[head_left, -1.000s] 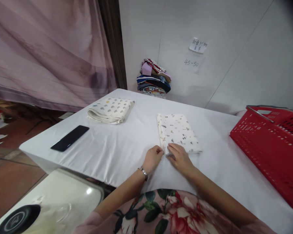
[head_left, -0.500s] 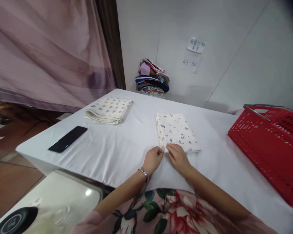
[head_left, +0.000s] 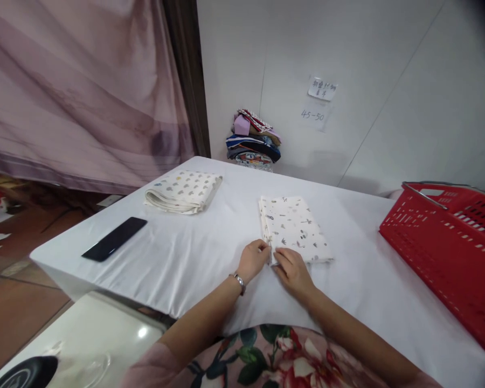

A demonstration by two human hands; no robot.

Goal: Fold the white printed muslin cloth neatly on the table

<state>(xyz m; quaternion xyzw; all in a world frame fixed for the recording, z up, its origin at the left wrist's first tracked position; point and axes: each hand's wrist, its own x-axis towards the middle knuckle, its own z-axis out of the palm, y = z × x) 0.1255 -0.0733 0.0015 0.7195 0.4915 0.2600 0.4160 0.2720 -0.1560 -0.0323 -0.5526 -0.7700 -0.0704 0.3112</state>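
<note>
A white folded cloth (head_left: 293, 226) with small grey prints lies flat on the white-covered table (head_left: 210, 253) in front of me. My left hand (head_left: 254, 261), with a silver bracelet at the wrist, pinches the cloth's near left corner. Close beside it, my right hand (head_left: 294, 272) pinches the near edge of the same cloth, its fingers bent over the rim. The fingertips of both hands nearly meet at that corner. Farther left rests another folded cloth (head_left: 186, 189), off-white with grey prints, touched by neither hand.
A black phone (head_left: 115, 238) lies at the table's left side. On the right stands a red perforated basket (head_left: 444, 253) with metal handles. Beyond the far edge is a stack of folded fabrics (head_left: 254, 141) against the wall. A white surface (head_left: 101, 323) sits lower left.
The view has tilted slightly upward, so everything sits a little lower. My left hand has shifted slightly up along the cloth's left edge; both hands keep to the same corner.
</note>
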